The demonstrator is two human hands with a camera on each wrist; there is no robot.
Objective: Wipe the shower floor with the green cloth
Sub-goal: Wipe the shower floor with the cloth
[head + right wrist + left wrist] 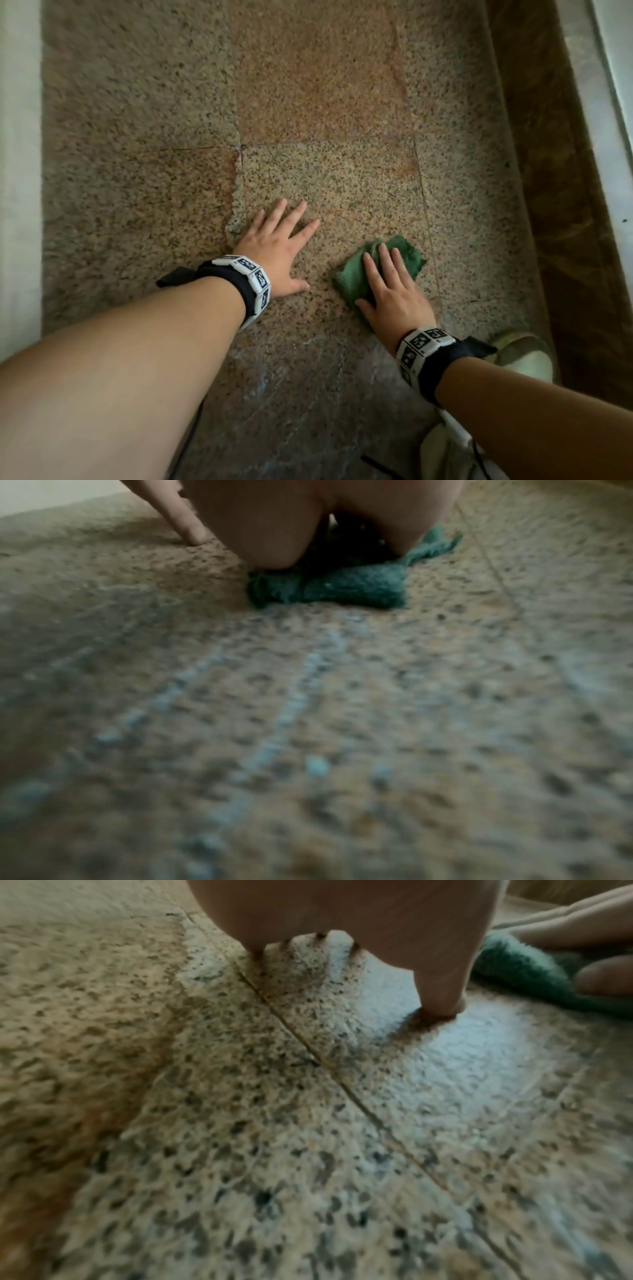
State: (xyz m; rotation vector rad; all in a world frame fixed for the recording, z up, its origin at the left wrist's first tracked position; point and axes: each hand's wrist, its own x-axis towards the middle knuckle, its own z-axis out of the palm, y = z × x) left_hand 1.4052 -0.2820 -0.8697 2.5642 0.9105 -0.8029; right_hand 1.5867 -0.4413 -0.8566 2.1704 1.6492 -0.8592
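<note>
1. Bracing flat on the speckled tan granite shower floor (325, 102), the left hand (274, 253) lies with fingers spread wide, holding nothing.
2. At its four o'clock, just beside it, the right hand (390, 294) presses straight fingers onto the crumpled green terry cloth (407, 253).
3. A pale slipper (527, 356) sits at the cloth's five o'clock.

A bathroom shower: speckled granite floor tiles (308, 102) beside a raised curb (561, 205).

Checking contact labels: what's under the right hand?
The green cloth, bunched, under the right hand on the shower floor. The floor beneath the cloth is hidden.
</note>
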